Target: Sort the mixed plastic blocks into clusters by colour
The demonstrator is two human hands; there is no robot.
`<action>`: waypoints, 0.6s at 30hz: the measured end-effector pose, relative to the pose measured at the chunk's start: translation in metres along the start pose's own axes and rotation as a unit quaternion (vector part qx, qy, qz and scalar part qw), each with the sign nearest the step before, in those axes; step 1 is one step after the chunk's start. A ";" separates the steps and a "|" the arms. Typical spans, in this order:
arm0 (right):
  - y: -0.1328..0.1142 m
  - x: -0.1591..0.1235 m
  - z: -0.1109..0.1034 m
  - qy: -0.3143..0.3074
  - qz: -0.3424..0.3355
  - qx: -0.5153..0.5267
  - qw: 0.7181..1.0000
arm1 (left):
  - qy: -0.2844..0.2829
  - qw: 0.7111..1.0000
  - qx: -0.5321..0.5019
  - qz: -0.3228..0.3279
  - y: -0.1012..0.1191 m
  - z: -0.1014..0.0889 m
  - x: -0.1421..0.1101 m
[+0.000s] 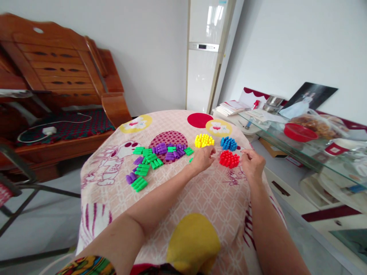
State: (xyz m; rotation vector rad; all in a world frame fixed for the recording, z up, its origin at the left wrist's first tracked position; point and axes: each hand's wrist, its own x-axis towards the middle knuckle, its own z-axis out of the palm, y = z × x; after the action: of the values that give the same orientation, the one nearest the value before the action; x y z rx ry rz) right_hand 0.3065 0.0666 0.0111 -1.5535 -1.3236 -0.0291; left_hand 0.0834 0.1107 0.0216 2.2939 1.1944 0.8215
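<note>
On a pink patterned cloth (183, 191) sit three neat clusters of plastic pegs: yellow (203, 140), blue (228, 143) and red (229, 159). Loose green pegs (142, 169) and purple pegs (164, 149) lie scattered to the left. My left hand (203, 158) rests just left of the red cluster, fingers curled as in a pinch near its edge. My right hand (252, 162) lies to the right of the red cluster, fingers curled inward. What either hand holds is hidden.
A wooden bench (57, 76) with a white charger and cable stands at the left. A tall white air conditioner (205, 53) stands in the corner. At the right is a glass shelf (301, 149) with a red bowl (299, 131), papers and a photo.
</note>
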 end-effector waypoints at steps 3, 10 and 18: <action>-0.024 -0.014 0.010 -0.031 -0.052 0.037 0.998 | 0.029 0.996 0.077 -0.027 -0.023 -0.035 -0.008; -0.063 -0.057 0.057 -0.240 -0.144 0.032 0.960 | 0.023 0.977 0.197 -0.082 -0.079 -0.078 -0.001; -0.060 -0.066 0.072 -0.337 -0.228 0.073 0.911 | -0.119 0.986 0.115 -0.004 -0.084 -0.092 -0.029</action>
State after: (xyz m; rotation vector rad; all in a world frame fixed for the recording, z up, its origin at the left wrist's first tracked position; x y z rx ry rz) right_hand 0.1970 0.0609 -0.0207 -1.1247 -2.1617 0.3369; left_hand -0.0405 0.1404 0.0295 2.4825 1.2416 0.4078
